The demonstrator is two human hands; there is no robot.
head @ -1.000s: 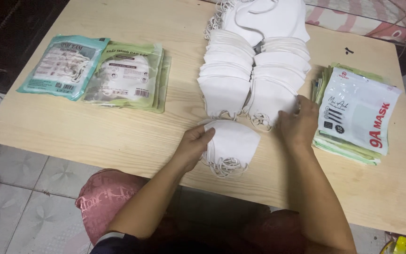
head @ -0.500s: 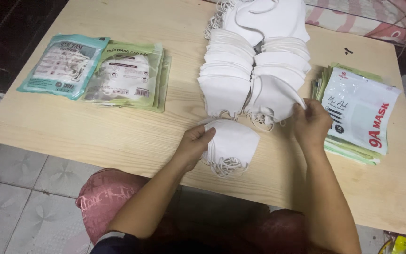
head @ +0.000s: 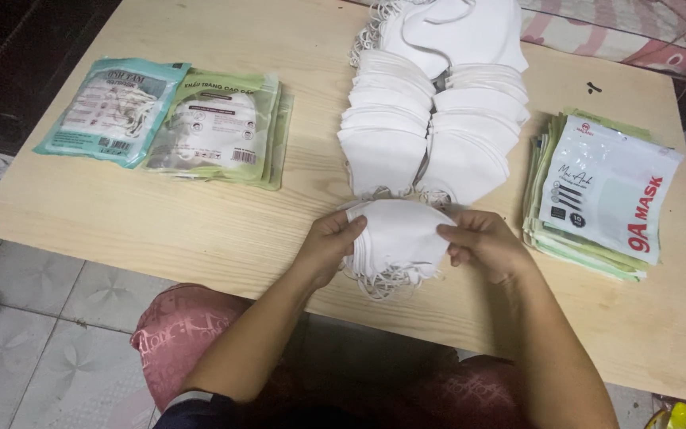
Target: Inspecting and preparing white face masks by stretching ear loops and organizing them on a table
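Left hand [head: 329, 245], fingers curled, gripping left edge of small stack of white folded fabric masks [head: 397, 238] near front of pale wooden table [head: 121, 214]. Right hand [head: 482, 242], fingers bent, pinching stack's right edge.

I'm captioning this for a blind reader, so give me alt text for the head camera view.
Two hands, left hand and right hand, hold a small stack of white face masks between them over a pale wooden table. Behind lie two long rows of loose masks, with packaged masks left and empty pouches right.
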